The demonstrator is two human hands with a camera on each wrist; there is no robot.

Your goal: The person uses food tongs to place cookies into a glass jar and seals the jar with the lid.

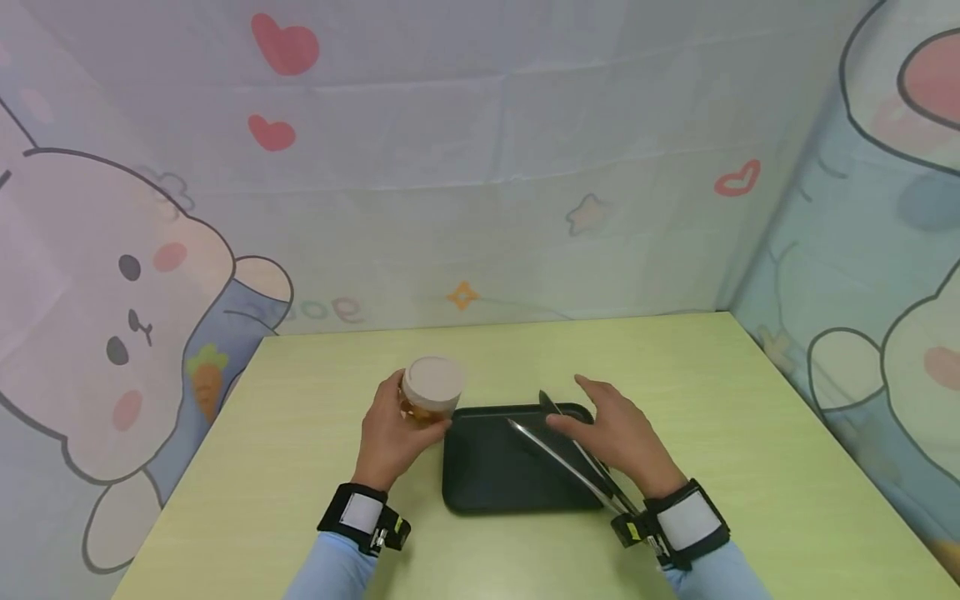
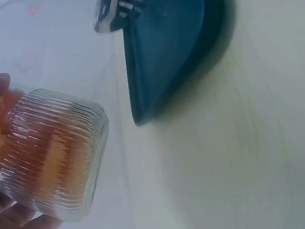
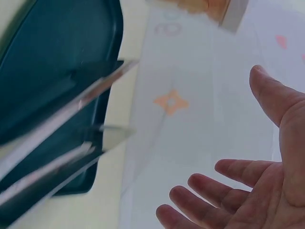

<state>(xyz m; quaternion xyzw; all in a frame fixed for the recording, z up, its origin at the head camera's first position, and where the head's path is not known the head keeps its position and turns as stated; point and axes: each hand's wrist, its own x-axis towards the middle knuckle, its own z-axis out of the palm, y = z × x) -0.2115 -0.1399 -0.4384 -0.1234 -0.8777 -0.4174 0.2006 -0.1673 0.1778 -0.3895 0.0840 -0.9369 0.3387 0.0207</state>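
My left hand [image 1: 386, 442] grips a clear ribbed jar [image 2: 57, 152] with a white lid [image 1: 435, 377], off the table by the tray's left end. Orange-brown pieces show through the jar's wall. A dark rectangular tray [image 1: 480, 471] lies on the table between my hands. Metal tongs [image 1: 562, 463] lie slantwise across its right side, their two arms spread apart and their tips toward the back. Over the tray's right end, my right hand [image 1: 626, 429] hovers above the tongs with thumb and fingers spread, holding nothing. Its empty palm shows in the right wrist view.
The pale yellow-green table [image 1: 750, 433] reaches back to a cloth backdrop [image 1: 480, 233] with hearts, a star and cartoon animals. Similar cloth hangs along both sides. A camera strap [image 1: 686, 523] is worn on each wrist.
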